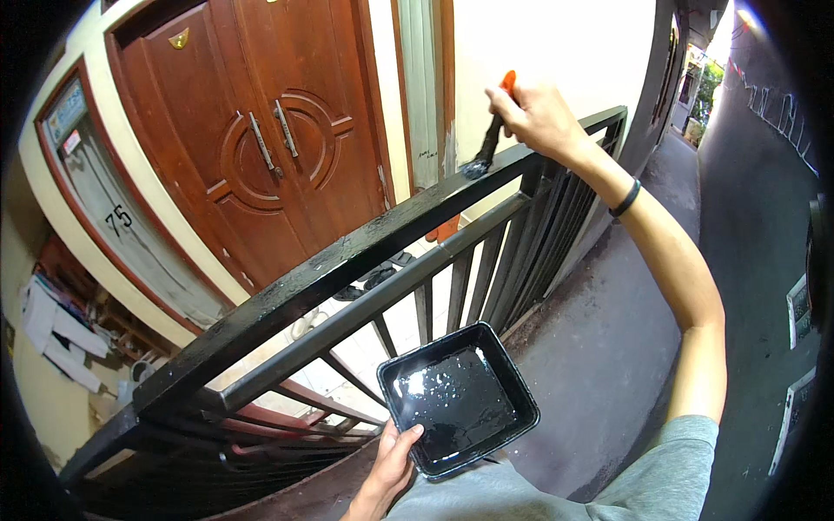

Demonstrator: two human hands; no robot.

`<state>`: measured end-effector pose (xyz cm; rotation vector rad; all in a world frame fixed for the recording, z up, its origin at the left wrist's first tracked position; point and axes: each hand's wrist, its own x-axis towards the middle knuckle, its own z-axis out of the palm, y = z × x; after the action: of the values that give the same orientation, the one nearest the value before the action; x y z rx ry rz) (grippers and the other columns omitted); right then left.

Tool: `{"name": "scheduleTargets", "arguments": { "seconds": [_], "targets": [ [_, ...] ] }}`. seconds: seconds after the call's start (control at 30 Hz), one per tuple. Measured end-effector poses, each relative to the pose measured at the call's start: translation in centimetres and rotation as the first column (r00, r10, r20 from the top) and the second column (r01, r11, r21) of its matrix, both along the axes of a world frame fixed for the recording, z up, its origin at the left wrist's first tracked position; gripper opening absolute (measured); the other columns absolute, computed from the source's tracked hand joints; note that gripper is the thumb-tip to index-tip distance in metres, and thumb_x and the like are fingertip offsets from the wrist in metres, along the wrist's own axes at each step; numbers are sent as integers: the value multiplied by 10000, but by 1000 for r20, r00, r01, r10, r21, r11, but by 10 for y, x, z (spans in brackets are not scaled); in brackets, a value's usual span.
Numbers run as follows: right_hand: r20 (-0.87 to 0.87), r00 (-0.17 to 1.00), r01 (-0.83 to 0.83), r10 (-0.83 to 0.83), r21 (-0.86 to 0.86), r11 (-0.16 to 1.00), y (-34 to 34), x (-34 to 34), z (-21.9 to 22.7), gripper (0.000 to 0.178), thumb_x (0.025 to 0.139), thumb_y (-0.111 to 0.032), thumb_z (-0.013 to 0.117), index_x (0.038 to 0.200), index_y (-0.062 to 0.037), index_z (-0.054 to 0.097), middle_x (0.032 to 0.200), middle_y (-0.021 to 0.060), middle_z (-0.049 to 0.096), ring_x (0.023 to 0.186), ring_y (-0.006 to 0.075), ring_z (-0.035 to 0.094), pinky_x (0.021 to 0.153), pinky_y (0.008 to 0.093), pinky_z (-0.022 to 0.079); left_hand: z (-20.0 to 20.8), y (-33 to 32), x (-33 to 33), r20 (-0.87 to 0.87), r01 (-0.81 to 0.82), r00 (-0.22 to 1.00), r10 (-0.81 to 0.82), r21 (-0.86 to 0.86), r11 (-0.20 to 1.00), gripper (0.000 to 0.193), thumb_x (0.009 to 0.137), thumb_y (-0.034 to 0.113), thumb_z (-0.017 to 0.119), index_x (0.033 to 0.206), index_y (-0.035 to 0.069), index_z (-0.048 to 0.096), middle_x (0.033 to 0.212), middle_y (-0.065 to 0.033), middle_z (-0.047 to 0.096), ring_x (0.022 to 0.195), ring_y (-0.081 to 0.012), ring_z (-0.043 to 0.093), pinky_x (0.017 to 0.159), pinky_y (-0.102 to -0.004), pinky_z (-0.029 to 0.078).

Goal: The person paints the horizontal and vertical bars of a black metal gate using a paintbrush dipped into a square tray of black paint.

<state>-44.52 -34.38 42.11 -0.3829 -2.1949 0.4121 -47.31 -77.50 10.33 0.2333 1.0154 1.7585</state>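
Observation:
My right hand (540, 120) is closed around a paintbrush (492, 139) with an orange-tipped handle. Its dark, wet bristles rest on the top rail of a black metal railing (382, 227). Below, near my body, my left hand (395, 456) grips the near left corner of a square black tray (460, 464), its thumb over the rim. Glossy black paint (456, 399) lies in the tray, with white reflections and small specks on it. Part of the top rail shines as if wet; its left stretch looks rough and patchy.
Behind the railing stand brown wooden double doors (261, 113) with metal handles. Shoes (378, 278) lie on the tiled floor there. A window (130, 200) and hanging clothes (56, 326) are at the left. To the right, a narrow grey alley (599, 321) runs along a dark wall (756, 208).

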Motion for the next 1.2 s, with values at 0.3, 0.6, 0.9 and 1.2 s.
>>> {"name": "scheduleTargets", "arguments": {
  "seconds": [0.3, 0.6, 0.9, 1.2],
  "targets": [
    [-82, 953, -280, 291, 124, 952, -56, 0, -9, 363, 1070, -294, 608, 882, 6, 688, 651, 156, 656, 563, 232, 661, 555, 380, 519, -7, 47, 27, 4, -21, 1000, 21, -2, 1000, 532, 981, 81, 654, 1467, 6, 454, 1376, -106, 603, 1274, -197, 572, 1117, -365, 448],
    [40, 985, 130, -168, 470, 873, 27, 30, 17, 407, 1098, -221, 548, 794, 1, 704, 504, 99, 558, 410, 198, 583, 422, 360, 464, -1, 88, 28, -15, 34, 999, -33, 14, 999, 519, 981, 96, 661, 1457, 16, 471, 1312, -94, 637, 1203, -191, 619, 1068, -377, 504],
    [-32, 993, -114, 111, -107, 988, 12, 21, -7, 410, 1076, -342, 579, 943, 8, 747, 609, 60, 672, 550, 111, 673, 504, 271, 511, 6, 128, 9, -21, 229, 973, -229, 28, 973, 511, 1011, 99, 663, 1466, 22, 443, 1344, -90, 599, 1244, -166, 566, 1096, -356, 460],
    [-140, 961, 206, -238, -208, 956, 12, 154, -38, 338, 1103, -313, 565, 947, -44, 698, 627, -14, 600, 503, 26, 524, 455, 199, 373, 4, 177, 1, -8, 359, 933, -359, 22, 933, 603, 991, 140, 696, 1510, 22, 414, 1397, -80, 582, 1290, -169, 543, 1135, -350, 428]
  ]
}}
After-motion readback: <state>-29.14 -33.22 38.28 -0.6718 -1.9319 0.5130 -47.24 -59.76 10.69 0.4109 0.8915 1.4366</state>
